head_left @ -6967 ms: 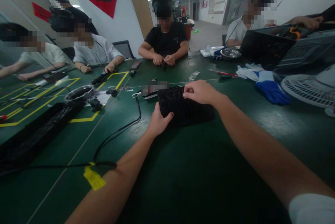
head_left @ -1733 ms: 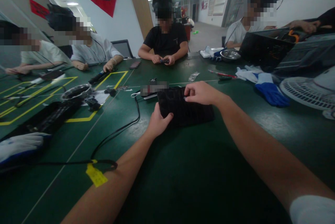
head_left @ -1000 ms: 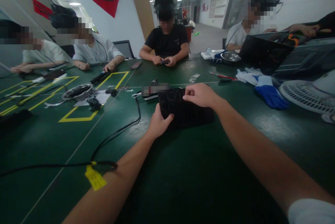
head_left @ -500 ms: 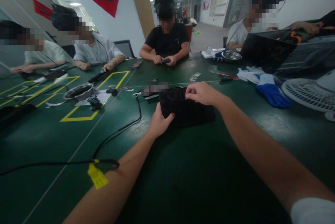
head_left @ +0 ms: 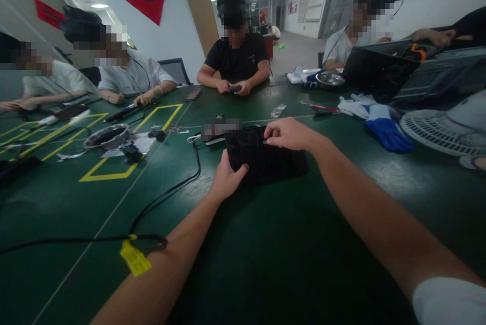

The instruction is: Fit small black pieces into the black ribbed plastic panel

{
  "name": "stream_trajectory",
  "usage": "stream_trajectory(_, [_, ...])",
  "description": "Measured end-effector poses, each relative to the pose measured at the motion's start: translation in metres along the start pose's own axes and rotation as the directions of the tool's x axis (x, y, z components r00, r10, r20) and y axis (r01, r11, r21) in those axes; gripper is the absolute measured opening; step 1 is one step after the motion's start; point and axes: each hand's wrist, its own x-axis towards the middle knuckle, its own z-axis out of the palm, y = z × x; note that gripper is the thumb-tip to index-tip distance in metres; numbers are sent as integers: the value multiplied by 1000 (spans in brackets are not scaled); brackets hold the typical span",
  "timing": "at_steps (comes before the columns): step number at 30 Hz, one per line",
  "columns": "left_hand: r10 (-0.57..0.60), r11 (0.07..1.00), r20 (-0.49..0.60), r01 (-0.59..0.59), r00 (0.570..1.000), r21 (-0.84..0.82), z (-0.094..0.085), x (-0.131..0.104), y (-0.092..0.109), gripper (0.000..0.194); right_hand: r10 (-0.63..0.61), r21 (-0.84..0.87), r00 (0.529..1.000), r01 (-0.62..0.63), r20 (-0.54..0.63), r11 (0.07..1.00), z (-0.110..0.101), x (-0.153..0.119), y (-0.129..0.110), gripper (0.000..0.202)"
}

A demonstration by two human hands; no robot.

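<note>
My left hand grips the near left corner of a flat black rectangular object, with its thumb on top and its fingers out of sight beneath. The object's far left side is raised off the table; its exact kind is too dark to make out. Above its far edge, my right hand has thumb and forefinger pinched together. A tiny pale spot shows at those fingertips, too small to name. Just behind the object lies a small box-like item with a white loop, its top blurred out.
A black cable with a yellow tag crosses by my left forearm. Right are blue-and-white gloves, a fan and a metal bowl. A metal ring lies left. Several people sit around the green table.
The whole view has shifted slightly, so things sit a little further left. Both hands keep nearly the same place on the black object, the right fingertips still pinched over it.
</note>
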Motion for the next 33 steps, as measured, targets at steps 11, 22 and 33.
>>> stream_trajectory(11, [14, 1000, 9, -14, 1000, -3, 0, -1, -2, 61, -9, -88, 1000, 8, -18, 996, -2, -3, -6, 14])
stream_trajectory(22, [2, 999, 16, -2, 1000, 38, 0, -2, 3, 55, -33, -178, 997, 21, -65, 984, 4, -2, -8, 14])
stream_trajectory(33, [8, 1000, 33, -8, 999, 19, 1, -2, 1, 56, 5, -194, 993, -28, -116, 981, 6, 0, -10, 14])
